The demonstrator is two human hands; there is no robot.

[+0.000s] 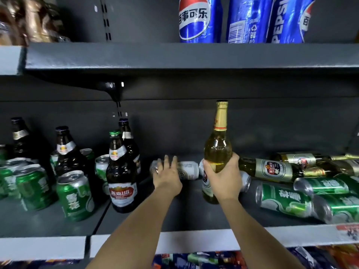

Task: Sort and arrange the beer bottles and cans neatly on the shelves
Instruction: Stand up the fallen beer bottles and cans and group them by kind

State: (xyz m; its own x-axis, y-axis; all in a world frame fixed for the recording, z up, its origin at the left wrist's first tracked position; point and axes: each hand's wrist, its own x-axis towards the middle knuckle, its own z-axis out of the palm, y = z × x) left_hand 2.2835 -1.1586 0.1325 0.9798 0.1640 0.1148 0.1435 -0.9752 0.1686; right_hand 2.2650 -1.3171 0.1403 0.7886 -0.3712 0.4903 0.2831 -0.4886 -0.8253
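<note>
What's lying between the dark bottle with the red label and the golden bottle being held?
In the head view, a silver can lies on its side there, under the left hand.

1. There is a single view, from a camera worn on the person's head; no second view shares the scene.
2. It faces the dark back wall of a store shelf (194, 214) head-on and tilts slightly down, so that shelf's deck shows from above.
3. It stands close: both forearms reach in from the bottom edge to the middle of that shelf.
4. The wide lens bows the upper shelf (174, 57) above it, whose front edge crosses the frame.
5. Below the shelf's front lip, a strip of lower goods shows.
</note>
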